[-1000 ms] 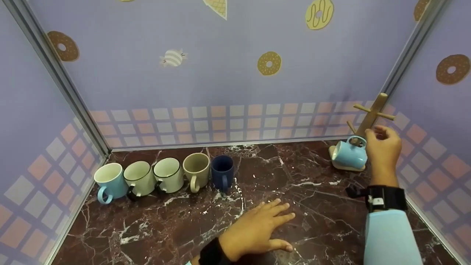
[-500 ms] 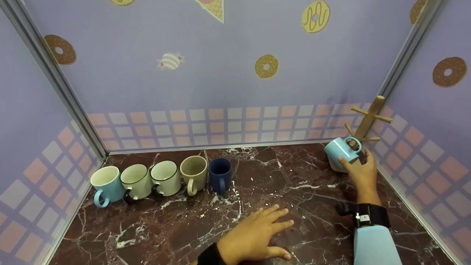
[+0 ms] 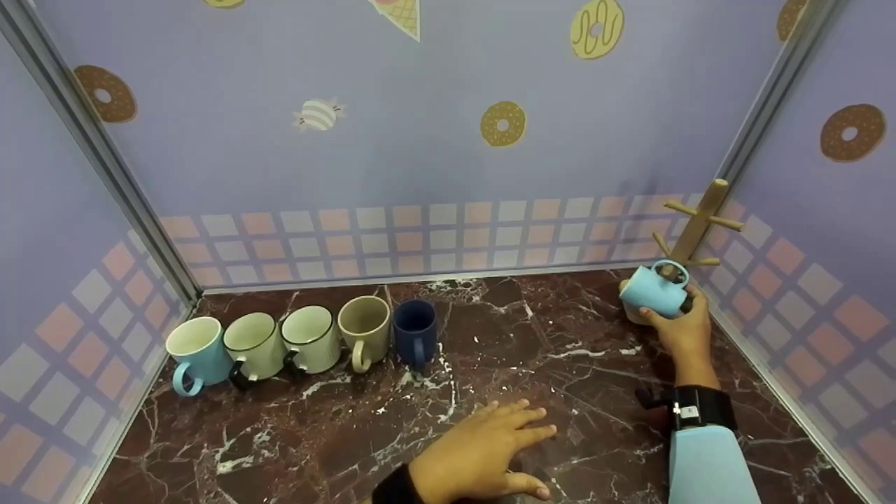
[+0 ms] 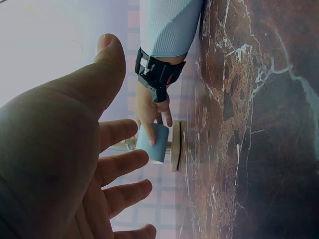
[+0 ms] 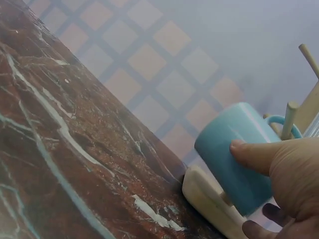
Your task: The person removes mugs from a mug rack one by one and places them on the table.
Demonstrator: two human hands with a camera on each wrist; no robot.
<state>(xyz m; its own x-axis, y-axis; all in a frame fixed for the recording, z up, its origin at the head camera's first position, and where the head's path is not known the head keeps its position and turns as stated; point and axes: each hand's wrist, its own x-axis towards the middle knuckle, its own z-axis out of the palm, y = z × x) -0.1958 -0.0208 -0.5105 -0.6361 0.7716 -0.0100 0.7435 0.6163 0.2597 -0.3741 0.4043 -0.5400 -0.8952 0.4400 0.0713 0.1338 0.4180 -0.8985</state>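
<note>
At the right, my right hand (image 3: pixel 689 332) grips a light blue mug (image 3: pixel 654 290) by its body, the thumb (image 5: pixel 254 154) lying along its side in the right wrist view. The mug lies tilted on its side, handle up, over the base (image 5: pixel 199 186) of a wooden mug tree (image 3: pixel 700 227). A short peg (image 5: pixel 289 119) of the tree passes through the handle. My left hand (image 3: pixel 483 451) is low over the marble-patterned table with its fingers spread, holding nothing; its palm shows in the left wrist view.
Along the left stands a row of mugs: a light blue one (image 3: pixel 201 353), two pale ones with dark rims (image 3: pixel 255 350), a beige one (image 3: pixel 367 332) and a navy one (image 3: pixel 416 332). Patterned walls (image 3: pixel 420 154) enclose the table (image 3: pixel 532 364) at the back and sides.
My right hand has come down from beside the mug tree's pegs and taken hold of the light blue mug's body. The mug has tilted slightly. My left hand has stayed nearly still.
</note>
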